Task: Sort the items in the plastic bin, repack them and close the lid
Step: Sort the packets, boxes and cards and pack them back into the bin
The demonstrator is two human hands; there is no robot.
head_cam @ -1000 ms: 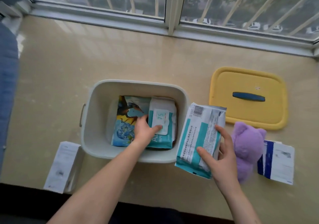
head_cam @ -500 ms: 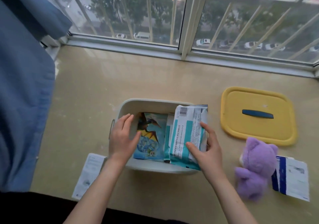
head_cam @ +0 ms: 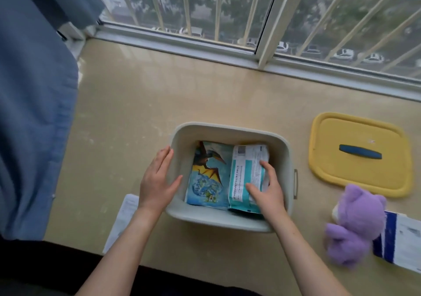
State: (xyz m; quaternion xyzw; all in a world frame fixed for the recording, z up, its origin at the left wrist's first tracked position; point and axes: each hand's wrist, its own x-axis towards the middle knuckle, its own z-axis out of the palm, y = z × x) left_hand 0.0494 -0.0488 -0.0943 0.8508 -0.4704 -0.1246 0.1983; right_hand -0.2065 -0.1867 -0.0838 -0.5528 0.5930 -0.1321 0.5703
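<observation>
Where the two bare forearms reach in from the bottom edge, a white box (head_cam: 123,218) lies flat on the window ledge (head_cam: 136,104), partly hidden under the left wrist. The left hand (head_cam: 157,179) rests on the left rim of the plastic bin (head_cam: 216,221), its fingers straight and close together on the outside and the thumb hooked over to the inner wall; it holds nothing. The right hand (head_cam: 266,190) is down inside the bin and holds the teal-and-white pack (head_cam: 243,172), with the thumb laid across its printed face and the fingers bent over its right edge, next to the bin's right wall. That pack lies flat on the right half of the bin's floor, touching a pack printed with a flying reptile (head_cam: 209,175) that fills the left half. To the right of the bin a purple plush toy (head_cam: 355,222) lies against a blue-and-white box (head_cam: 403,238). Beyond them the yellow lid (head_cam: 355,179) lies flat on the ledge, its dark blue handle (head_cam: 360,151) facing up, well apart from the bin. A blue curtain (head_cam: 34,113) hangs at the left, and the barred window (head_cam: 227,10) runs along the far side.
</observation>
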